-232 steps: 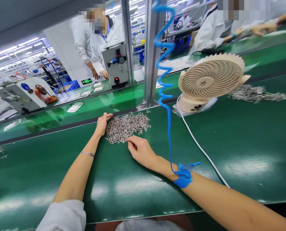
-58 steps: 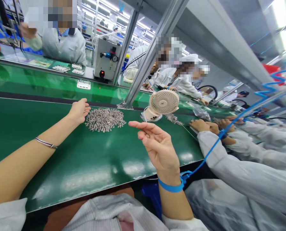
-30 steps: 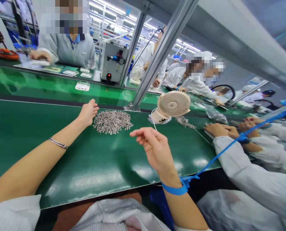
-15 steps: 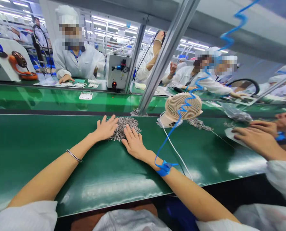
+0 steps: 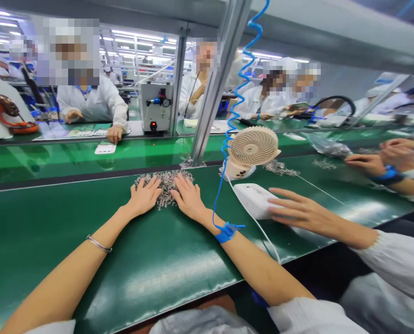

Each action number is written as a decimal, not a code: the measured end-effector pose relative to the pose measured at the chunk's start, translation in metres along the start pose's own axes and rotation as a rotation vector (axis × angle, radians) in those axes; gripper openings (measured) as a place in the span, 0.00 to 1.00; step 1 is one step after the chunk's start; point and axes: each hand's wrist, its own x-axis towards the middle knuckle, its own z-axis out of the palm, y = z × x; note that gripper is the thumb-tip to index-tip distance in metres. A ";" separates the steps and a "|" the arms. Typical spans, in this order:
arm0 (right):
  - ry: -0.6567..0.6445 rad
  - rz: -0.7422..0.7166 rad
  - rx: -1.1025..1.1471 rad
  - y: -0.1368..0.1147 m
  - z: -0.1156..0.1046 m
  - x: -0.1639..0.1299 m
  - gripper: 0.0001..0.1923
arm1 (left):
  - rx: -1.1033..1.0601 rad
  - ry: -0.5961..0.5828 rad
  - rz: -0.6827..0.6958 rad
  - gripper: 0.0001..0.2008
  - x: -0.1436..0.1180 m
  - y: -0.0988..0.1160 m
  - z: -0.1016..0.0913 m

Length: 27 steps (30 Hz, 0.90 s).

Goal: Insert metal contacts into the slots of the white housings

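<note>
A spread heap of small shiny metal parts (image 5: 165,189) lies on the green work surface (image 5: 123,269), close to its far edge. My left hand (image 5: 144,195) rests flat on the heap's left side, fingers spread. On the right side, my right hand (image 5: 189,195) also lies with its fingers apart over the parts. Neither hand grips anything. Around my right wrist is a blue wrist strap (image 5: 228,232), from which a coiled blue cord (image 5: 242,88) runs upward. The exact kind of the small parts is too fine to make out.
A beige desk fan (image 5: 254,147) with a white cable stands right of my hands. A co-worker's hand (image 5: 307,213) touches a white plastic housing (image 5: 255,199). Further right are more metal parts (image 5: 281,168) and a clear bag (image 5: 327,144). A metal post (image 5: 210,97) rises behind the heap.
My hands have moved apart and the heap is spread wider. A co-worker's hand has brought the white housing in beside the fan. The person opposite now reaches to a white piece on the far belt.
</note>
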 end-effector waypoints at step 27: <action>0.067 -0.198 0.212 0.046 -0.064 -0.125 0.41 | -0.128 -0.045 0.310 0.33 -0.035 0.042 -0.057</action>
